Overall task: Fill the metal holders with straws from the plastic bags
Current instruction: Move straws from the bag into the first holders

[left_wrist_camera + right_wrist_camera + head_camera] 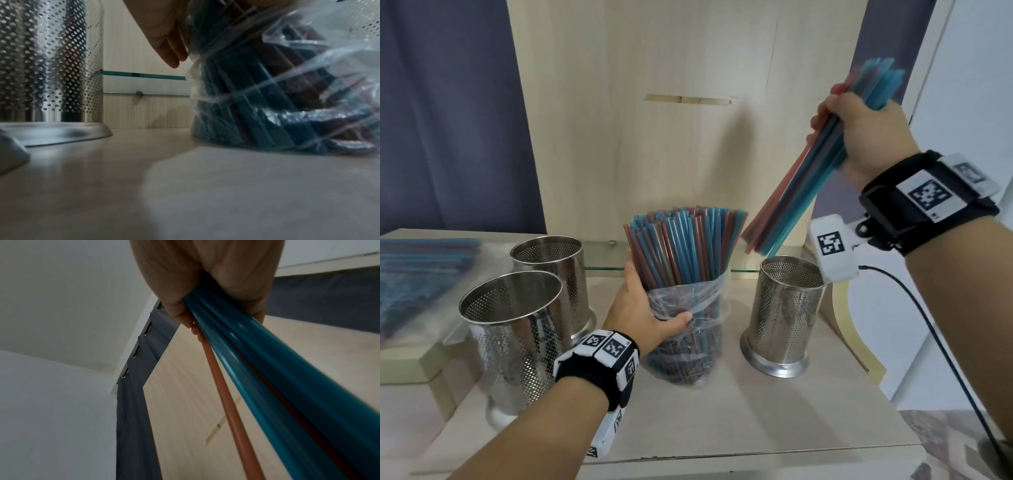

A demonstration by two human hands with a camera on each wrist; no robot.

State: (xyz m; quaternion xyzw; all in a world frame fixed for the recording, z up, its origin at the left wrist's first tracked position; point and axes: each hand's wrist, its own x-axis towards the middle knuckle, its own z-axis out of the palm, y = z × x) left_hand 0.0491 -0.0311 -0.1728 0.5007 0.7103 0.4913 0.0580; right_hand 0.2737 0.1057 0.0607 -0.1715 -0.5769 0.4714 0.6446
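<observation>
The right hand [866, 133] clenches a tilted bunch [801, 192] of straws, its lower ends in open air just above the right holder [784, 315] near the counter [774, 411] edge. The left hand [640, 308] grips the upright bag [685, 329] of straws, between that holder and two left holders [517, 339], before a wood panel [654, 137].

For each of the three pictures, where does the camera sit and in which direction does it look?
Head: worn high, looks down at the shelf; both forearms show.
Left wrist: low by the shelf, looks along the left hand at the bag of straws.
Right wrist: raised, looks upward along the right hand and its bundle of straws.
Shared: head view also shows that bag.
</observation>
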